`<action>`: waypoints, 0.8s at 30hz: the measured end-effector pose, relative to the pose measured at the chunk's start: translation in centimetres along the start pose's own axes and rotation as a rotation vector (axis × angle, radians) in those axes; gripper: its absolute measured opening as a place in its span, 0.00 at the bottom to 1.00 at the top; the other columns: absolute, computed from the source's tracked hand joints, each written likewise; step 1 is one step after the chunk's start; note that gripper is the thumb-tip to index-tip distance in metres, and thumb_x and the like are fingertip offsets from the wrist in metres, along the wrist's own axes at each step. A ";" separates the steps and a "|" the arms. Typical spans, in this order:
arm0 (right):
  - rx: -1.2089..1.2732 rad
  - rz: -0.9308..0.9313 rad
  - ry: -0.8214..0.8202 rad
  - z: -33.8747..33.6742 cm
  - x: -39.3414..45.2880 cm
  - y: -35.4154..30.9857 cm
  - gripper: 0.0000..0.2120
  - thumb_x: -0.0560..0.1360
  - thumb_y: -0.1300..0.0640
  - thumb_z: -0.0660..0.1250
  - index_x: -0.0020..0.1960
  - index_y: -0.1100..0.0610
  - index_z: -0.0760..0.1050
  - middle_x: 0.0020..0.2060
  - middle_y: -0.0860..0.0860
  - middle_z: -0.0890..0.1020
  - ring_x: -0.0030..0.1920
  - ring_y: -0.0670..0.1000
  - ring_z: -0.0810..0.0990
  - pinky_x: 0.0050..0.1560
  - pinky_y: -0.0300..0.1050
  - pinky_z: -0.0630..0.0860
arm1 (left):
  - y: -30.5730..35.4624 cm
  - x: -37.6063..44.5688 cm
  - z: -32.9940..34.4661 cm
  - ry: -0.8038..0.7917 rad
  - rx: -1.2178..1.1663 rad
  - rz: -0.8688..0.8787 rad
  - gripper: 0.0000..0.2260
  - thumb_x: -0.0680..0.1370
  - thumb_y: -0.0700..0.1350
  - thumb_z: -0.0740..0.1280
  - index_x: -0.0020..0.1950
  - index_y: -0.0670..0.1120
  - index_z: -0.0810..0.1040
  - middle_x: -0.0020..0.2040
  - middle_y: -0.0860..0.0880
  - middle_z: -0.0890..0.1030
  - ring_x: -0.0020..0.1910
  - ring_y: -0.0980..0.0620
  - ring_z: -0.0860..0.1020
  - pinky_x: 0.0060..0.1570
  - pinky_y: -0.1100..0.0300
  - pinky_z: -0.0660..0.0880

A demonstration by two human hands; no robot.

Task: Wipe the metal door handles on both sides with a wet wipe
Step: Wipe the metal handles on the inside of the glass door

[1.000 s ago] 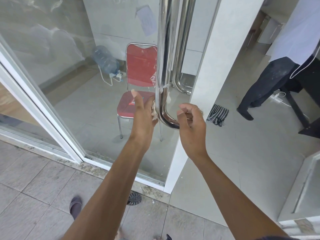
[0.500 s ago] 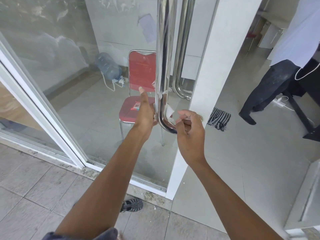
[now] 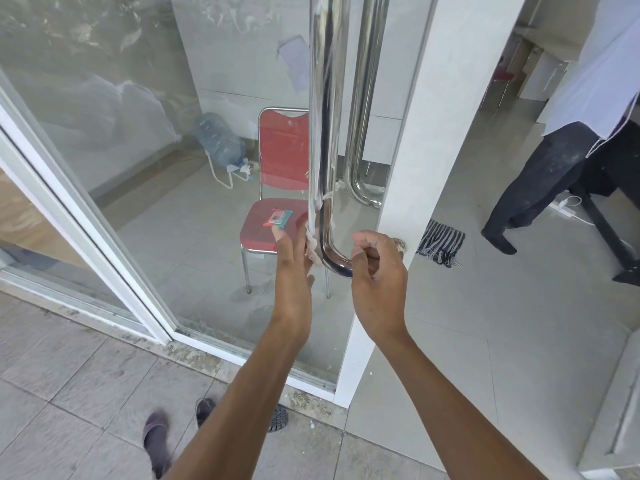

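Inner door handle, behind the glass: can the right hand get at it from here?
Probably yes. The right hand is at the door's open edge, and the inner handle hangs just past the glass, nothing visible between.

Silver, red and white at a glass door

The handle (image 3: 323,133) was mirror-bright silver, the wipe (image 3: 312,245) against it white. The chair (image 3: 277,216) was red with chrome legs, the door frame (image 3: 408,168) white, the rug (image 3: 440,242) black with pale stripes, and the bottle (image 3: 218,142) translucent blue.

Left hand (image 3: 294,271) lower on handle (image 3: 323,140)
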State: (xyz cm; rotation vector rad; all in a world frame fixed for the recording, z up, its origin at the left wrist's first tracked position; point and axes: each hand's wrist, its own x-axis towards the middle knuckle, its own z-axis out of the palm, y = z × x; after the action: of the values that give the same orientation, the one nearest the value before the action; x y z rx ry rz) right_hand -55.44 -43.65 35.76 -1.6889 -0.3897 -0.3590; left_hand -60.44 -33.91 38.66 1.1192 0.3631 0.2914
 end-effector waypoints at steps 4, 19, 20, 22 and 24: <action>-0.006 -0.023 0.020 0.3 -0.1 0.1 0.11 0.77 0.63 0.61 0.54 0.53 0.79 0.47 0.48 0.81 0.49 0.48 0.80 0.51 0.47 0.78 | -0.7 -0.8 -0.7 0.030 0.176 0.185 0.17 0.84 0.49 0.58 0.72 0.63 0.70 0.70 0.63 0.74 0.74 0.60 0.67 0.75 0.54 0.60; 0.064 0.020 0.020 0.5 -0.3 -0.5 0.08 0.77 0.61 0.64 0.53 0.54 0.79 0.46 0.49 0.83 0.44 0.46 0.81 0.44 0.30 0.73 | 0.6 0.6 -0.1 0.140 0.563 0.467 0.19 0.83 0.50 0.62 0.73 0.60 0.68 0.62 0.31 0.78 0.62 0.25 0.72 0.56 0.36 0.73; 0.062 0.022 0.018 0.6 -0.3 -0.5 0.08 0.77 0.62 0.64 0.53 0.54 0.79 0.46 0.49 0.83 0.44 0.46 0.81 0.44 0.30 0.73 | 0.5 0.6 -0.2 0.164 0.534 0.464 0.19 0.81 0.51 0.65 0.71 0.62 0.69 0.62 0.35 0.80 0.61 0.27 0.74 0.55 0.35 0.74; 0.063 0.029 0.012 0.6 -0.5 -0.5 0.08 0.77 0.62 0.64 0.53 0.54 0.79 0.45 0.48 0.83 0.44 0.47 0.81 0.44 0.31 0.74 | 0.6 0.6 -0.5 0.176 0.469 0.482 0.14 0.80 0.51 0.67 0.65 0.61 0.77 0.53 0.48 0.85 0.44 0.37 0.80 0.45 0.43 0.77; 0.066 0.026 0.010 0.6 -0.6 -0.5 0.08 0.77 0.62 0.64 0.52 0.53 0.80 0.45 0.49 0.83 0.43 0.47 0.80 0.44 0.32 0.74 | 1.0 1.3 -1.1 0.137 0.439 0.489 0.07 0.81 0.50 0.67 0.54 0.60 0.83 0.40 0.59 0.82 0.34 0.57 0.75 0.40 0.58 0.73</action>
State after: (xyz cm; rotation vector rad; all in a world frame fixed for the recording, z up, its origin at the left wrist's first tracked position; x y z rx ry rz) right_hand -56.21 -43.01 35.84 -1.6256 -0.3679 -0.3317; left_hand -59.81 -32.12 38.94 1.6234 0.2755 0.7487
